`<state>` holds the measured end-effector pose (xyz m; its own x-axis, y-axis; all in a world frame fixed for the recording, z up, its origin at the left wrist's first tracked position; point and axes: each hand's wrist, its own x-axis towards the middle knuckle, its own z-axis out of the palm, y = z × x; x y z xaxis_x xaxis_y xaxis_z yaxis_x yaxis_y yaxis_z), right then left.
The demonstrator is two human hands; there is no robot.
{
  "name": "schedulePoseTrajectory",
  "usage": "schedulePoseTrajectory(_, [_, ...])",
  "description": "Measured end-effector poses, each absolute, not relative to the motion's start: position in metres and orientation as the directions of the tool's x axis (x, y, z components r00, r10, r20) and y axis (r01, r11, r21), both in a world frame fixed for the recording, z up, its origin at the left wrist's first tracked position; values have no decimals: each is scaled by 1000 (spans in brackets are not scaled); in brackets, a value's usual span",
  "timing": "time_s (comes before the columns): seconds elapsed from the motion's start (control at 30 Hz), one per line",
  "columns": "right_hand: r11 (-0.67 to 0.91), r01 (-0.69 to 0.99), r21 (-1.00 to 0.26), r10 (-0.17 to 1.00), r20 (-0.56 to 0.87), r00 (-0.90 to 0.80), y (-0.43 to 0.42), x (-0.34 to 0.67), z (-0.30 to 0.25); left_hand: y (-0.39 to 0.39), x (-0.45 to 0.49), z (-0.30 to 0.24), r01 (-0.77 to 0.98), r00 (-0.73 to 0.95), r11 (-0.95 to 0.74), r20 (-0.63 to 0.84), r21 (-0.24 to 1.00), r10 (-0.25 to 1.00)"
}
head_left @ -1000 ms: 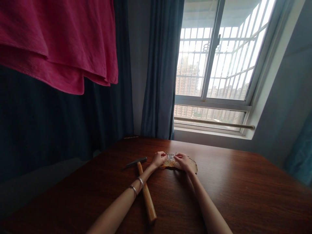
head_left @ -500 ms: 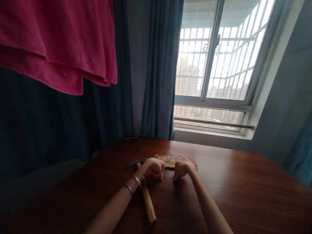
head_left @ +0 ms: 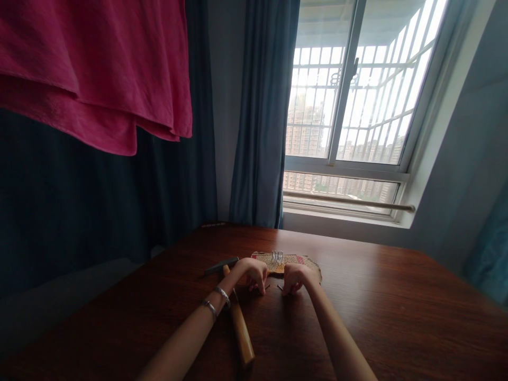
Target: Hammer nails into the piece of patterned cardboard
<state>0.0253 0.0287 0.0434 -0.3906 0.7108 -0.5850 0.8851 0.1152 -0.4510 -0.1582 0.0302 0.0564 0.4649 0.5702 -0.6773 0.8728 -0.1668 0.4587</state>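
Observation:
My left hand (head_left: 257,275) is closed, fingertips down at the tabletop, with a thin nail (head_left: 267,287) poking out beside them. Opposite it, my right hand (head_left: 294,278) is closed the same way on another small nail (head_left: 280,287). Just behind both hands lies a flat, speckled tan piece (head_left: 268,259) with reddish patches and a ragged edge, partly covered by the hands. Several shiny nails (head_left: 277,256) stand upright on it. Under my left forearm rests a hammer (head_left: 241,330), its wooden handle toward me and its dark head to the far left.
The brown wooden table (head_left: 377,307) reaches toward the window (head_left: 349,106) and its sill. Blue curtains (head_left: 260,116) hang behind the table. A pink cloth (head_left: 95,74) hangs at the upper left, above table height.
Both hands stay nearly in place with slight finger movement. The nails by the fingertips show more clearly now and are tilted a little differently.

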Motion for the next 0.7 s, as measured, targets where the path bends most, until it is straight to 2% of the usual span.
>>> schedulePoseTrajectory(0.17, [104, 890, -445, 718, -586, -377, 29, 25, 42, 32, -160, 56, 860, 478, -149, -665, 488, 574])
schedulePoseTrajectory(0.23, [102, 883, -457, 722, -576, -382, 29, 28, 45, 33, -164, 59, 830, 482, -117, -597, 545, 641])
schedulePoseTrajectory(0.33, [106, 865, -491, 774, -504, -382, 31, 40, 54, 39, -172, 64, 750, 449, -88, -407, 656, 796])
schedulePoseTrajectory(0.43, [130, 846, -517, 900, -296, -319, 36, 52, 63, 50, -174, 62, 656, 311, -94, -155, 749, 938])
schedulePoseTrajectory(0.53, [160, 844, -512, 983, 6, -182, 41, 54, 63, 61, -169, 51, 533, 142, -109, 38, 839, 989])
schedulePoseTrajectory(0.6, [172, 843, -510, 982, 156, -106, 44, 48, 57, 66, -164, 42, 476, 89, -93, 58, 875, 994])
schedulePoseTrajectory(0.7, [184, 832, -523, 970, 236, -66, 47, 35, 41, 69, -158, 29, 443, 109, -37, -13, 896, 994])
